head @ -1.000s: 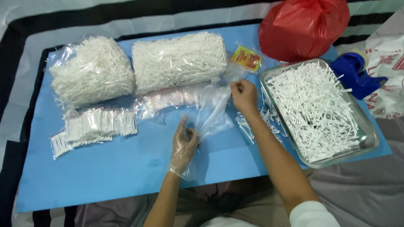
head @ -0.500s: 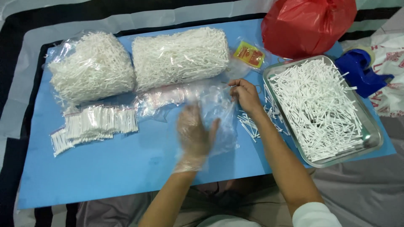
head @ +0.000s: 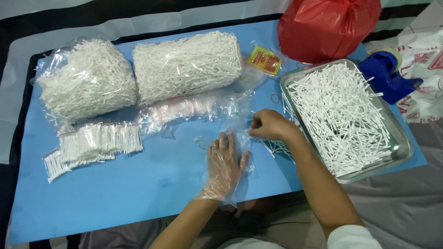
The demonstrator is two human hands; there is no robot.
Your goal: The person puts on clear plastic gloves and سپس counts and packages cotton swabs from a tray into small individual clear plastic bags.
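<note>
My left hand (head: 224, 166) wears a clear plastic glove and lies flat, fingers spread, on a thin clear plastic bag (head: 230, 133) on the blue table (head: 138, 198). My bare right hand (head: 270, 125) pinches the upper edge of that same bag, just above and right of the left fingertips. A few loose white sticks (head: 276, 148) lie under my right wrist. Right of my right arm stands a metal tray (head: 400, 146) heaped with white sticks (head: 339, 115).
Two big clear bags of white sticks (head: 87, 83) (head: 187, 64) sit at the back. Small filled packets (head: 94, 143) lie at the left, empty clear bags (head: 194, 108) in the middle. A red plastic bag (head: 323, 25), a blue tape dispenser (head: 387, 76) and a small yellow packet (head: 264, 60) are at back right.
My gloved left hand has turned from edge-on to flat on the clear bag and moved right. My right hand has come down and nearer, bringing the bag flat onto the table.
</note>
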